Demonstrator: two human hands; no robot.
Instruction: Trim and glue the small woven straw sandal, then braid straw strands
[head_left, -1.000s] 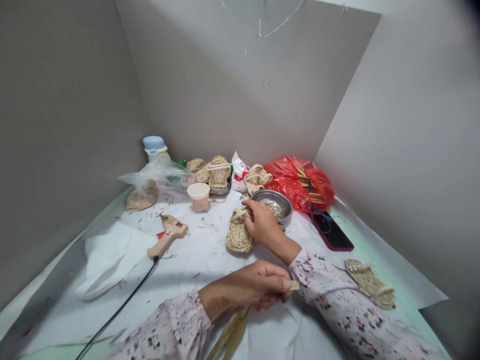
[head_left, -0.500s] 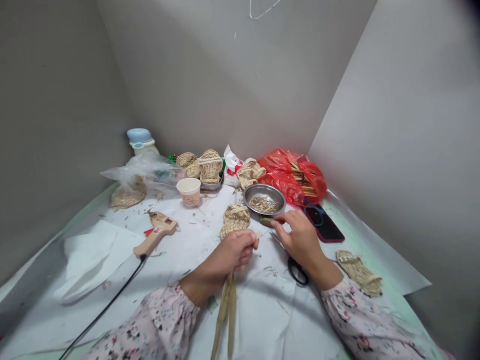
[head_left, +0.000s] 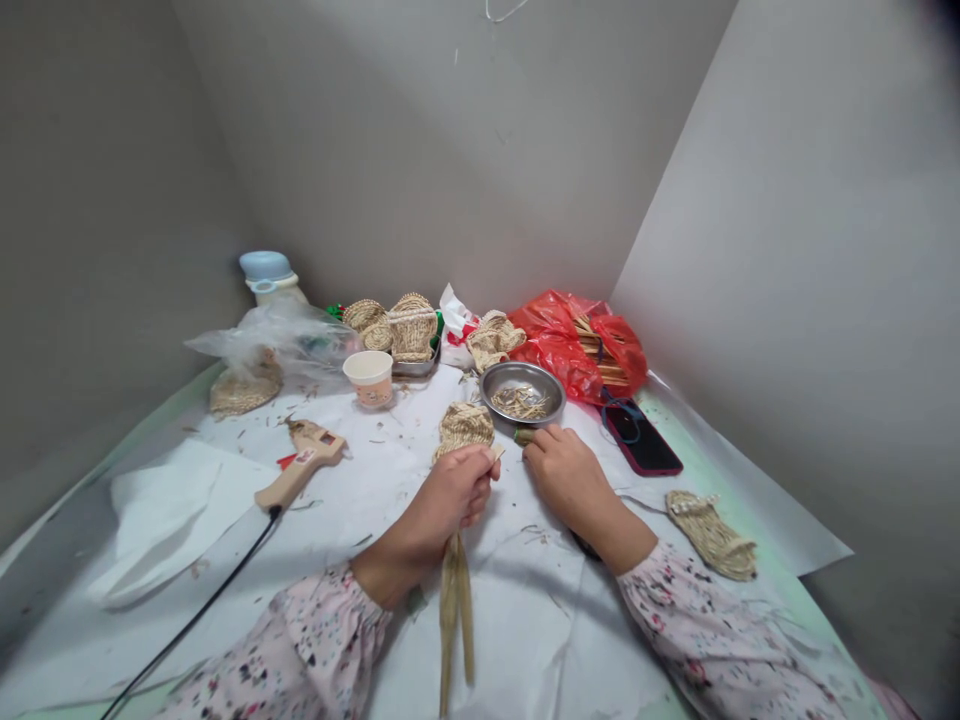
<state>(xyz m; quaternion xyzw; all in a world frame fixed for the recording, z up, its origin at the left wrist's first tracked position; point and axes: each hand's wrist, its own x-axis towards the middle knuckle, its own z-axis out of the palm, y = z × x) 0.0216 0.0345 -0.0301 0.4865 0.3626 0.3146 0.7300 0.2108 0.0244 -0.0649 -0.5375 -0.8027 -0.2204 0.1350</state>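
Observation:
My left hand is closed in a pinch on long flat dried straw strips, their tails hanging towards me and a short pale end poking out past the thumb. Just beyond it lies a woven straw slipper sole. With its fingers curled down, my right hand grips a small brown piece with a green end, mostly covered, near the metal bowl of short straw bits. Under my right wrist only a dark bit of the scissors shows.
A glue gun with a black cord lies left, near a paper cup. A red plastic bag of straw and a phone are back right. Another small woven piece lies at right. Grey walls rise behind and beside the table.
My right hand has moved left and down over the green-ended brown piece, and its forearm now covers most of the scissors. My left hand keeps hold of the straw strips. The view has shifted slightly.

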